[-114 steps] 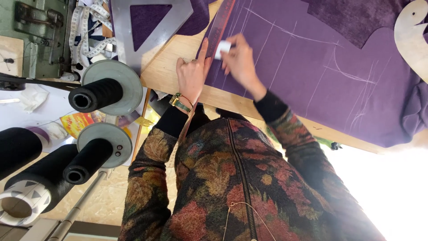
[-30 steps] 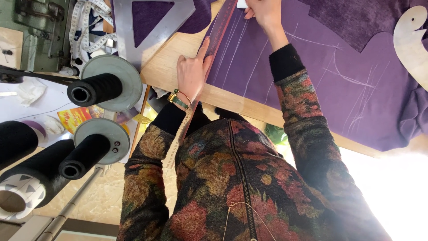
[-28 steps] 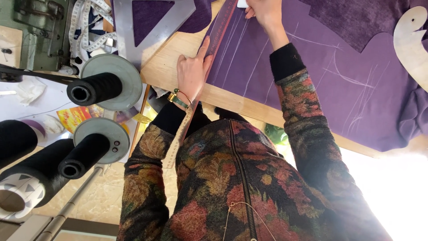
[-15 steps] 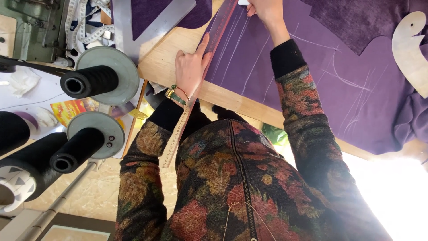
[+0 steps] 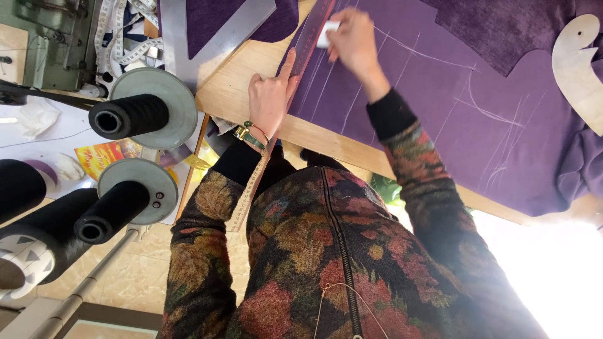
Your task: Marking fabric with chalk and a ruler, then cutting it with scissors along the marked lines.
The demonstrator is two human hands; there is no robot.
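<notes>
Right hand [image 5: 355,44] pinching white chalk [image 5: 327,34] has slid back toward 6 o'clock along the ruler [image 5: 295,88]; left hand [image 5: 270,97] still flat on it, over purple fabric [image 5: 452,119].

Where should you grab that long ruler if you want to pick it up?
Probably the free end of the long ruler that sticks out past the wooden table edge, near the person's body. Nothing lies under that part, so fingers could close around its thin flat sides from below and above. The rest lies flat on the purple fabric under the left hand, harder to get under.
</notes>
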